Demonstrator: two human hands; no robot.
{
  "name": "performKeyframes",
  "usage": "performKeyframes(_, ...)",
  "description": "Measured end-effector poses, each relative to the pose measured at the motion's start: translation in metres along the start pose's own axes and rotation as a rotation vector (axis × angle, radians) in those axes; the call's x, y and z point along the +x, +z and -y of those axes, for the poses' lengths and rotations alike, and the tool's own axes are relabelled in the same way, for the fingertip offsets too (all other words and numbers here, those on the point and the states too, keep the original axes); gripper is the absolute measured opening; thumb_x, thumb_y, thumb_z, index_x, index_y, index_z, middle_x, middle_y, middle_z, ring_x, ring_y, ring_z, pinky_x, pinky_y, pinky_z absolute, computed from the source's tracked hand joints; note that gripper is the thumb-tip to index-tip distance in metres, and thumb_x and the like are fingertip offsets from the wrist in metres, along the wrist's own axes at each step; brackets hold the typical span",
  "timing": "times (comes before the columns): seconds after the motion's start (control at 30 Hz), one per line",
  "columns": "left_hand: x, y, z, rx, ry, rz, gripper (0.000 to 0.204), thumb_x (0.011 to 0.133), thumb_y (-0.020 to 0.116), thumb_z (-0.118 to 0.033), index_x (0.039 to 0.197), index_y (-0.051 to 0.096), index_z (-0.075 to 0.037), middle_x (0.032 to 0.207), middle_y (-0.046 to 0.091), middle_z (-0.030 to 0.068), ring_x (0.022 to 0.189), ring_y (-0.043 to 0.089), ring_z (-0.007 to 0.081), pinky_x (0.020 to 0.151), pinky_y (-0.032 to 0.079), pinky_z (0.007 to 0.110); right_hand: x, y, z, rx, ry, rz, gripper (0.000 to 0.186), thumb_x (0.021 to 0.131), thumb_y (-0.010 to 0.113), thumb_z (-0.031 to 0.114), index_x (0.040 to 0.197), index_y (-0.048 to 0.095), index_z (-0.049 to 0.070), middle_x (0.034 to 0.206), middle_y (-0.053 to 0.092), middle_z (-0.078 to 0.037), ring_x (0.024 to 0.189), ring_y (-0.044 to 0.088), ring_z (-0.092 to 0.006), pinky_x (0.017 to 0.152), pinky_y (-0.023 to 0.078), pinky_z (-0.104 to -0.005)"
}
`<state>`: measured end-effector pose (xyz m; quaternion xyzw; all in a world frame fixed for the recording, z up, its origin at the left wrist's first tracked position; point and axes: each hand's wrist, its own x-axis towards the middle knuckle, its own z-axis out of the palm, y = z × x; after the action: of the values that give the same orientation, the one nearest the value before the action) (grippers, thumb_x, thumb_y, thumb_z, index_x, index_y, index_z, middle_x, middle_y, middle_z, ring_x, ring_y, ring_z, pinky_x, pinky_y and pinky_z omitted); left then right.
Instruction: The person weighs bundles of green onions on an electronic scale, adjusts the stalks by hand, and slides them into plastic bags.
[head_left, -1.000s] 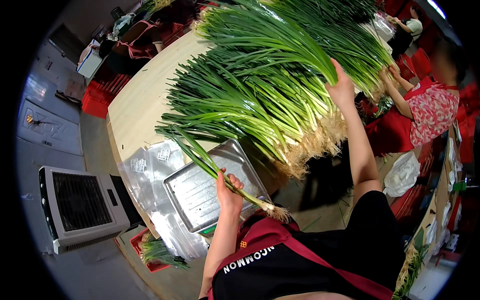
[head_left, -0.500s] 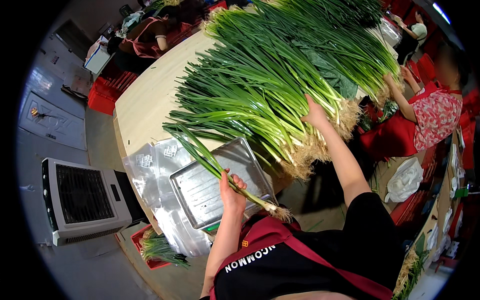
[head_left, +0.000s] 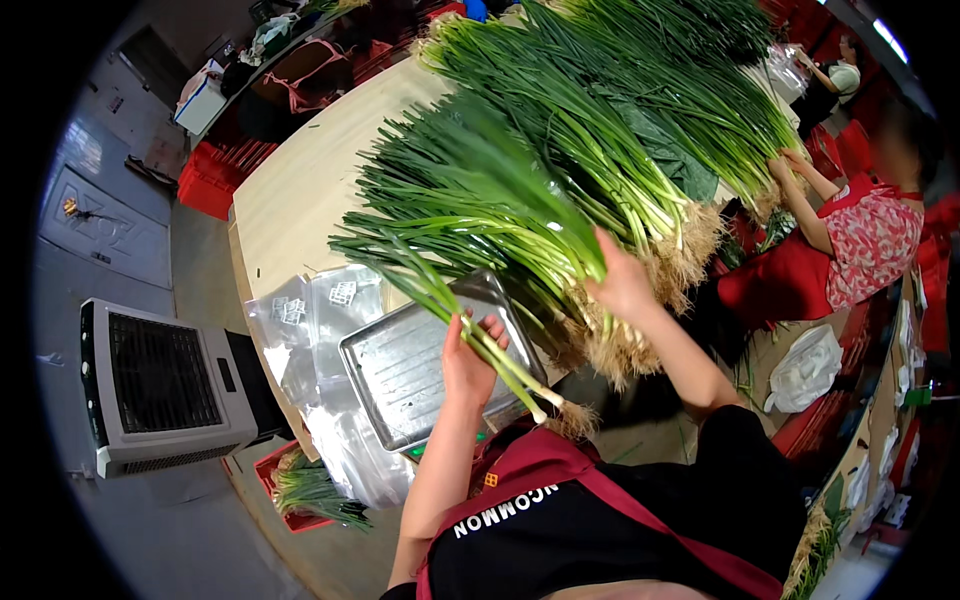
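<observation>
Green stalks (head_left: pixel 519 375) lie in the left hand (head_left: pixel 467 366), its fingers curled loosely round them, above the tray (head_left: pixel 400 372) at the table's (head_left: pixel 310 170) near edge. Half a second ago the right hand (head_left: pixel 622 287) was at the pile (head_left: pixel 460 205); now it grips a blurred bunch (head_left: pixel 553 197), so both hands are loaded.

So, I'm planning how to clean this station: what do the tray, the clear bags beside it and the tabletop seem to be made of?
The tray looks like metal, fairly shiny: silver-grey with bright reflections. The bags look like thin, glossy plastic: see-through, with glare. The tabletop is pale and fairly matt, perhaps wood or wood-look board; I can't tell which.
</observation>
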<state>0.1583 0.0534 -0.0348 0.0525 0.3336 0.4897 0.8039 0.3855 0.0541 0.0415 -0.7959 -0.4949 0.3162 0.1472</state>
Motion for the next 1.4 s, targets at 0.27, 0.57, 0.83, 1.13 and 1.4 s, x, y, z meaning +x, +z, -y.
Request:
performKeyframes(0.27, 0.045, 0.013, 0.031, 0.005, -0.222, 0.102, 0.048, 0.077, 0.066, -0.031, 0.112, 0.043, -0.008, 0.098, 0.055, 0.0094, 0.096, 0.054, 0.0278, 0.08, 0.048, 0.044, -0.064, 0.08, -0.046, 0.509, -0.368, 0.059, 0.077, 0.068, 0.069, 0.017, 0.134, 0.031, 0.008, 0.1, 0.057, -0.015, 0.089, 0.057, -0.0249, 0.082, 0.043, -0.0321)
performKeyframes(0.57, 0.021, 0.029, 0.047, 0.148, -0.018, -0.176, 0.033, 0.076, 0.066, -0.022, 0.1, 0.047, -0.01, 0.085, 0.057, 0.0113, 0.076, 0.058, 0.0245, 0.066, 0.051, 0.041, -0.079, 0.1, -0.034, 0.638, -0.326, 0.301, 0.087, 0.063, 0.073, 0.01, 0.134, 0.023, 0.002, 0.123, 0.043, -0.014, 0.112, 0.044, -0.0207, 0.094, 0.036, -0.0317)
performKeyframes(0.83, -0.001, 0.019, -0.042, -0.134, 0.051, 0.31, 0.066, 0.077, 0.057, -0.05, 0.119, 0.047, -0.001, 0.113, 0.056, 0.0148, 0.101, 0.054, 0.0286, 0.091, 0.043, 0.039, -0.1, 0.067, 0.0, 0.301, -0.629, 0.308, 0.076, 0.065, 0.066, 0.015, 0.13, 0.028, 0.005, 0.095, 0.058, -0.021, 0.086, 0.059, -0.036, 0.075, 0.048, -0.0376)
performKeyframes(1.13, -0.08, -0.094, -0.179, 0.175, 0.66, -0.186, 0.086, 0.069, 0.053, -0.07, 0.128, 0.04, -0.011, 0.124, 0.047, 0.0064, 0.11, 0.046, 0.025, 0.095, 0.038, 0.041, -0.061, 0.101, 0.045, -0.34, -1.002, 0.135, 0.067, 0.062, 0.061, 0.002, 0.125, 0.04, 0.015, 0.092, 0.055, -0.011, 0.079, 0.058, -0.0288, 0.063, 0.048, -0.0369)
performKeyframes(1.4, -0.126, -0.258, -0.252, -0.349, 0.625, -0.144, 0.067, 0.074, 0.047, -0.068, 0.112, 0.047, -0.012, 0.125, 0.042, 0.0124, 0.115, 0.036, 0.0278, 0.095, 0.03, 0.051, -0.034, 0.196, 0.042, -0.479, -1.077, 0.105, 0.053, 0.065, 0.053, -0.004, 0.115, 0.048, 0.013, 0.085, 0.057, -0.012, 0.082, 0.057, -0.0309, 0.07, 0.046, -0.0402)
